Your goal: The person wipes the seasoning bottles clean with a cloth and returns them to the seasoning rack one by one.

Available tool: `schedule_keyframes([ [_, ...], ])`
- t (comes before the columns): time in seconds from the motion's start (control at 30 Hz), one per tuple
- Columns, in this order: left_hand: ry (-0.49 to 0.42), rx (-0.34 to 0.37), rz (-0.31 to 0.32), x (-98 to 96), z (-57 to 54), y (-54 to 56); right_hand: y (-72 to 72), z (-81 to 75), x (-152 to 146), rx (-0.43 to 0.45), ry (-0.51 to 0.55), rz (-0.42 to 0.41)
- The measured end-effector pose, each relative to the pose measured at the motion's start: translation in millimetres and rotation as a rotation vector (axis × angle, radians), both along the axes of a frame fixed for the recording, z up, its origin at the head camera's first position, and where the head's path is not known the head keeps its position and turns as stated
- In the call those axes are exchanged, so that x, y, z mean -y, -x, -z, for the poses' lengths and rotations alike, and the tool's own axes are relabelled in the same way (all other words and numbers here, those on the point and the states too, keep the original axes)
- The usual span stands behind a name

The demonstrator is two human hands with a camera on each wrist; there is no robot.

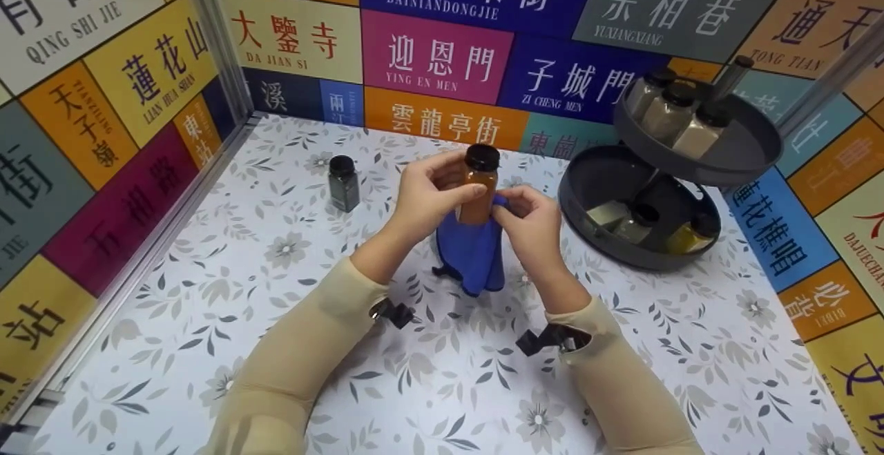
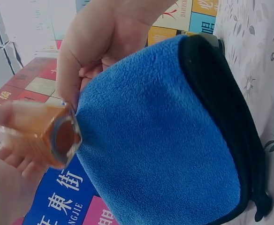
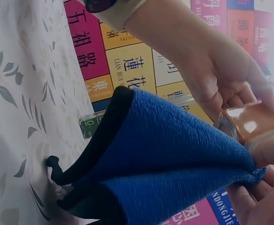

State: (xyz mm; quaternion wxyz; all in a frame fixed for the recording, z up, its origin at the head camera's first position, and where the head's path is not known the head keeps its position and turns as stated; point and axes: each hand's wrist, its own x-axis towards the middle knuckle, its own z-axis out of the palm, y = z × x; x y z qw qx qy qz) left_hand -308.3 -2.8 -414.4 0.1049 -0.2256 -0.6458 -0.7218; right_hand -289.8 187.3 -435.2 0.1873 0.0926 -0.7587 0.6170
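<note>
My left hand (image 1: 434,189) grips a square glass spice jar (image 1: 478,192) of orange-brown powder, upright, with a black lid. The jar's base shows in the left wrist view. My right hand (image 1: 532,227) pinches the upper edge of a blue cloth (image 1: 469,255), close beside the jar. With dark trim and a small loop at its lower edge, the cloth (image 2: 151,126) hangs folded below both hands. In the right wrist view the jar (image 3: 254,123) sits between the left fingers, and the cloth (image 3: 165,150) tapers up to the right fingertips.
A dark-filled jar (image 1: 344,184) with a black lid stands on the flowered tabletop (image 1: 290,262), left of the hands. At right is a two-tier black round rack (image 1: 615,251) with several jars on its tiers. Colourful sign-printed walls (image 1: 442,61) enclose the back and sides.
</note>
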Motion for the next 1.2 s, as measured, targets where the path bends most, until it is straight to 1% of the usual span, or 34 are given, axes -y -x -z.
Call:
schedule_keyframes([
  [0.07, 0.008, -0.004, 0.069, -1.8, 1.0, -1.0, 1.0, -1.6, -3, -0.002, 0.035, 0.0],
  [0.13, 0.027, -0.013, 0.127, -4.1, 2.5, -1.8, 1.0, -4.5, -6, -0.03, 0.078, 0.001],
  [0.2, 0.06, -0.024, 0.153, -6.4, 4.1, -2.5, 0.4, -8.8, -9, -0.074, 0.134, 0.004],
  [0.27, 0.094, -0.035, 0.154, -8.2, 5.4, -2.5, -0.9, -13.8, -10, -0.123, 0.175, 0.014],
  [0.37, 0.139, -0.04, 0.12, -9.2, 6.6, -2.9, -4.1, -19.3, -11, -0.192, 0.19, 0.034],
  [0.47, 0.171, -0.025, 0.07, -8.9, 6.8, -3.9, -7.6, -20.5, -11, -0.264, 0.157, 0.048],
  [0.6, 0.164, -0.002, 0.0, -7.5, 6.1, -4.1, -10.7, -17.9, -8, -0.347, 0.136, 0.039],
  [0.7, 0.132, 0.011, -0.053, -6.3, 4.7, -2.4, -14.4, -17.1, -4, -0.381, 0.124, 0.019],
  [0.8, 0.092, 0.022, -0.101, -4.0, 4.1, 0.1, -18.3, -15.6, 2, -0.385, 0.096, 0.002],
  [0.97, 0.034, 0.017, -0.149, -0.7, 0.8, 2.6, -23.6, -15.3, 7, -0.359, -0.04, 0.019],
  [1.1, 0.014, 0.005, -0.182, 1.9, -0.5, 3.3, -23.9, -15.8, 8, -0.286, -0.158, 0.037],
  [1.2, 0.005, 0.003, -0.19, 4.0, 1.0, 2.8, -22.3, -14.2, 8, -0.216, -0.22, 0.039],
])
